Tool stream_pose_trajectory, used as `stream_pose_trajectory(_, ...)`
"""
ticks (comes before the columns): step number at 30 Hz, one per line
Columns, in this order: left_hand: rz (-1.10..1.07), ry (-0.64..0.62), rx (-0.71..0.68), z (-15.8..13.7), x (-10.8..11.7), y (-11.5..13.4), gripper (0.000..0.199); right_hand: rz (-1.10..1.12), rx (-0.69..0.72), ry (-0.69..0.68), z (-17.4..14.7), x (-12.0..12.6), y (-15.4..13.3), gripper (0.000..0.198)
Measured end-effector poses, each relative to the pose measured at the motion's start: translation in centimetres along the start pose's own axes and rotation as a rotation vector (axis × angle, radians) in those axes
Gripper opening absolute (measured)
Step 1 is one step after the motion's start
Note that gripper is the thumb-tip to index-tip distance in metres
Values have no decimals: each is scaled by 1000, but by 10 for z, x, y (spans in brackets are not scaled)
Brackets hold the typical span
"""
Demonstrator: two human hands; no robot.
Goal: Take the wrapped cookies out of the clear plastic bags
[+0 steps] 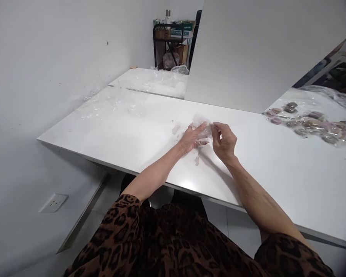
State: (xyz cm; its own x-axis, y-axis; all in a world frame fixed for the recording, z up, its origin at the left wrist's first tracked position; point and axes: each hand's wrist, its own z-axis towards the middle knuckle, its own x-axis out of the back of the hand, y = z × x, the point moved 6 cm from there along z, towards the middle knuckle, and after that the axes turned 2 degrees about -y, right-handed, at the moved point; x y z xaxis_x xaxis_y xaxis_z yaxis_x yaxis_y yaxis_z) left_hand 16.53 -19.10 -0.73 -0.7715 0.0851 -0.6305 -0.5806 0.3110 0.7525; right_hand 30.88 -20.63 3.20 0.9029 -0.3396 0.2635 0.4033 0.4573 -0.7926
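Observation:
A thin clear plastic bag is held just above the white table. My left hand supports it from the left, its thumb on the film and its fingers around the lower side. On the right, my right hand pinches the bag's edge between thumb and fingertips. The see-through film makes it hard to tell whether anything lies inside. Small greyish wet-looking marks show on the tabletop beneath and beside my left hand.
Clear plastic wrappers lie along the table's left side by the wall. At the right are several wrapped brown and pink pieces. A tall grey-white panel stands behind my hands. A black shelf cart holds boxes at the back.

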Motion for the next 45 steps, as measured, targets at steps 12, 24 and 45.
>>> stream_pose_trajectory(12, 737, 114, -390, -47, 19, 74, 15, 616, -553, 42, -20, 14, 28, 36)
stream_pose_trajectory(24, 510, -134, -85, -101, 14, 45, 98, 668, -610, 52, -40, 10, 46, 38)
stream_pose_trajectory(45, 192, 359, -134, -93, 64, 65, 59, 468, -271, -270, -78, 27, 2, 22)
